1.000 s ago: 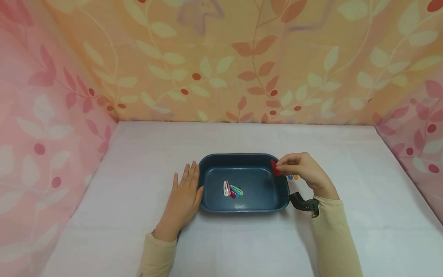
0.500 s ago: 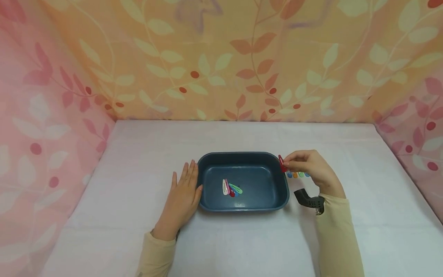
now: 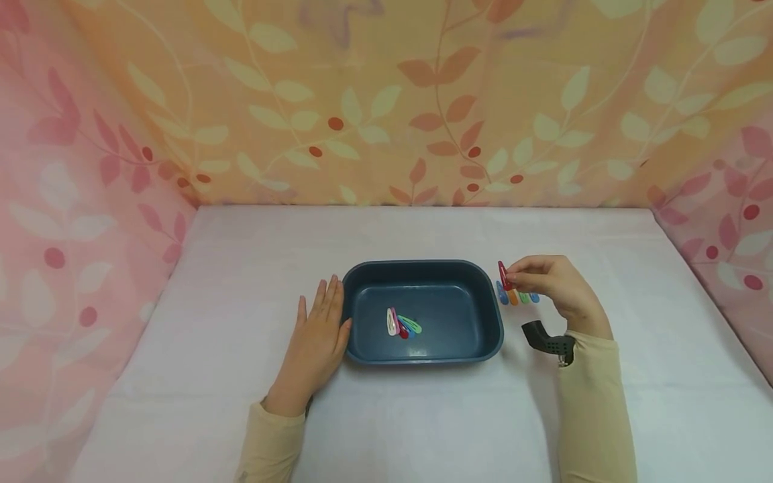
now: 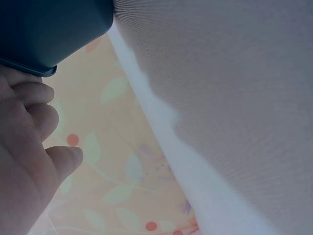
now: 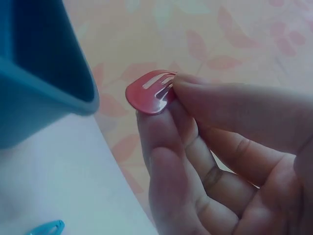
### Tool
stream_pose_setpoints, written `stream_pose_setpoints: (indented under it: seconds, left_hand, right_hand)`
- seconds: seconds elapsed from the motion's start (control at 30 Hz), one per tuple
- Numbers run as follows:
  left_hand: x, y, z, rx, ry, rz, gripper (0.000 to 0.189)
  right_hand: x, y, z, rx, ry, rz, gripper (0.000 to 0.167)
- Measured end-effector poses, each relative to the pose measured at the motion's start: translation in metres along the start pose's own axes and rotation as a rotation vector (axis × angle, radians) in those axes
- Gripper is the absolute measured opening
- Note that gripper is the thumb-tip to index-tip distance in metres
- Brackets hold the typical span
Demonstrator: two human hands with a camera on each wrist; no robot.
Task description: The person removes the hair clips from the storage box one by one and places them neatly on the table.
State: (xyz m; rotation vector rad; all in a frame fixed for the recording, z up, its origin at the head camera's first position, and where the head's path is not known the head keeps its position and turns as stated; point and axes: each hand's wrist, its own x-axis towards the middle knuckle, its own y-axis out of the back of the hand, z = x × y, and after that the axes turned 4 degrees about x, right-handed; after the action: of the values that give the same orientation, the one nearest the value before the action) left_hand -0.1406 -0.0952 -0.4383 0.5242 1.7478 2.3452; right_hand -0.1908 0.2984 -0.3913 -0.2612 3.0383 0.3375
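My right hand [image 3: 558, 290] pinches a red snap hair clip [image 3: 504, 276] between thumb and fingertips, just beyond the right rim of the dark blue tray [image 3: 424, 362]. In the right wrist view the red clip is held off the table, its slotted middle showing. My left hand [image 3: 315, 345] lies along the tray's left wall with straight fingers touching it. Inside the tray, left of its middle, a small bunch of hair clips [image 3: 392, 322] in white, pink, red, blue and green overlaps. Several more hair clips [image 3: 513, 296], blue, orange and green, lie in a row under my right hand.
A white cloth [image 3: 417, 429] covers the table. Behind stands an orange leaf-patterned curtain [image 3: 374, 100], with pink patterned sides left and right. A black strap-like wrist mount [image 3: 548, 341] juts from my right sleeve.
My right hand has moved right with the red hair clip, from inside the tray's right end over the rim to above the row of clips. The left hand keeps its place at the tray.
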Motion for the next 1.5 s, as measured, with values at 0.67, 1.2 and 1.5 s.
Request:
stream_pose_setpoints:
  seconds: [0.67, 1.2, 1.5]
  left_hand:
    - [0.002, 0.001, 0.0, -0.001, 0.005, -0.016, 0.062]
    - [0.003, 0.0, 0.0, -0.002, 0.008, -0.019, 0.063]
    - [0.002, 0.0, 0.0, -0.008, 0.001, -0.01, 0.062]
  right_hand:
    - [-0.001, 0.025, 0.016, 0.016, -0.046, 0.067, 0.007]
    - [-0.005, 0.043, 0.026, -0.031, -0.144, 0.149, 0.008]
    - [-0.011, 0.057, 0.039, -0.044, -0.221, 0.162, 0.013]
